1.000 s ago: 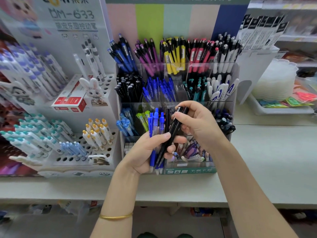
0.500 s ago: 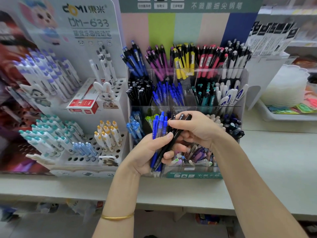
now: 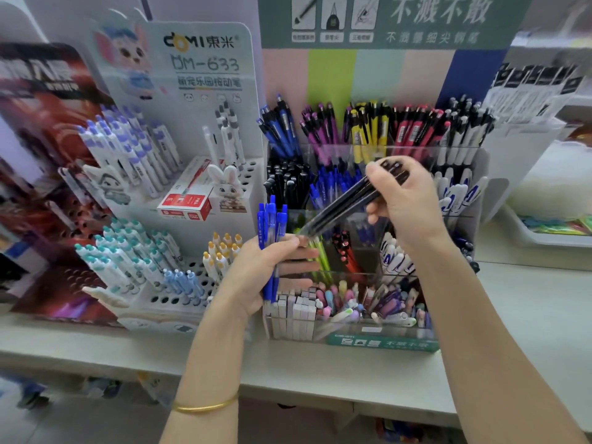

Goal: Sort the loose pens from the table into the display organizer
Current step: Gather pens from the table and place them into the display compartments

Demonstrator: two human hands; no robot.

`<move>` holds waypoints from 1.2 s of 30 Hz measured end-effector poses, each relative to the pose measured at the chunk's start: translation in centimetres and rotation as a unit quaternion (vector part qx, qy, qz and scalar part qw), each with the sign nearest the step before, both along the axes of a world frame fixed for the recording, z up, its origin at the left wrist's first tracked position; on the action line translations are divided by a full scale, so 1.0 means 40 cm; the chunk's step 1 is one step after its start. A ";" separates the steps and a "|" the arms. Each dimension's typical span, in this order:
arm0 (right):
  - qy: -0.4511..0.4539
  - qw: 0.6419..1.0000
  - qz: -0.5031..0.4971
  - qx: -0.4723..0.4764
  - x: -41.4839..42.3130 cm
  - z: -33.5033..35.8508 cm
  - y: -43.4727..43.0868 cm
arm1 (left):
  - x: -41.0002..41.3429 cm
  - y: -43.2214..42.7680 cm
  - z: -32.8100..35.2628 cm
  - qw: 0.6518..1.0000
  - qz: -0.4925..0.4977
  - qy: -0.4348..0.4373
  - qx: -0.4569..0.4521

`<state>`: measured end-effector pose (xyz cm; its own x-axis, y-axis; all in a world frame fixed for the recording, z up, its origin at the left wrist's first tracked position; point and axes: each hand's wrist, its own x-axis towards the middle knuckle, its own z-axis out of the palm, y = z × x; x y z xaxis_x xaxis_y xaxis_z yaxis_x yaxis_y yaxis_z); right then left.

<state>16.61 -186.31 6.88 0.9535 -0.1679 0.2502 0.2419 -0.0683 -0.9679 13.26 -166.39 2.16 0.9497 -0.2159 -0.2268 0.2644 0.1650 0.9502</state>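
My left hand (image 3: 256,270) grips a small bunch of blue pens (image 3: 271,225), upright, in front of the clear tiered display organizer (image 3: 378,342). My right hand (image 3: 405,200) holds a few black pens (image 3: 346,203) by their upper ends, slanted down to the left, with their tips near my left hand's fingers. The black pens hang over the organizer's middle tiers. The organizer's compartments hold blue, purple, yellow, red, black and white pens sorted by colour.
A white pegboard pen stand (image 3: 179,293) with white and teal pens, a red box (image 3: 187,203) and a rabbit figure (image 3: 229,187) stands on the left. A white tray (image 3: 544,238) sits at the right. The pale counter (image 3: 528,315) runs to a front edge.
My right hand has pulled the black pens up and to the right, out of my left hand's bunch. My left hand now keeps only the blue pens. The camera has moved closer.
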 end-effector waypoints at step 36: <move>-0.266 0.870 -0.170 -0.380 0.059 -0.103 0.180 | 0.020 0.041 -0.016 0.992 -0.014 -0.036 -0.116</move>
<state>18.97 -179.12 2.75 0.5964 -0.0112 0.8026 0.4826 -0.7940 -0.3697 14.07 -164.75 1.51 0.9548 -0.2803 -0.0994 0.2043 0.3754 0.9041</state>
